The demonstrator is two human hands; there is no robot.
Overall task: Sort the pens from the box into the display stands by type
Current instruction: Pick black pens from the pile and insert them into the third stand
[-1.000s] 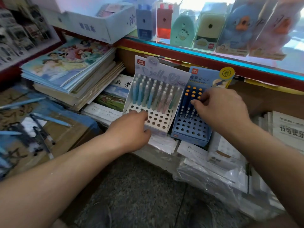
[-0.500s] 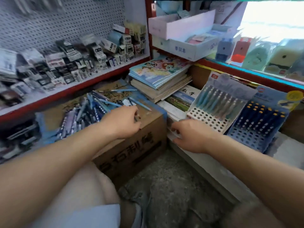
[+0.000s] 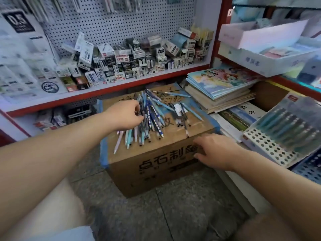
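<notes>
A heap of blue, pastel and dotted pens (image 3: 151, 119) lies on top of a taped cardboard box (image 3: 156, 169) on the floor. My left hand (image 3: 124, 115) is on the left side of the heap, its fingers curled around a few pens. My right hand (image 3: 214, 153) rests with relaxed fingers against the box's front right top edge and holds nothing. At the right stands a white perforated display stand (image 3: 268, 147) with a row of pastel pens (image 3: 286, 126) in its back holes. Only a corner of the blue display stand (image 3: 310, 168) shows beside it.
A stack of notebooks and picture books (image 3: 220, 84) lies right of the box. Behind it a red-edged shelf (image 3: 121, 84) carries several small refill boxes under a pegboard. White cartons (image 3: 260, 42) sit on the upper right shelf. My knees are at the bottom edge.
My view has swung left from the stands to the box. My left hand left the white stand for the pen heap, and my right hand came from the blue stand to the box's edge.
</notes>
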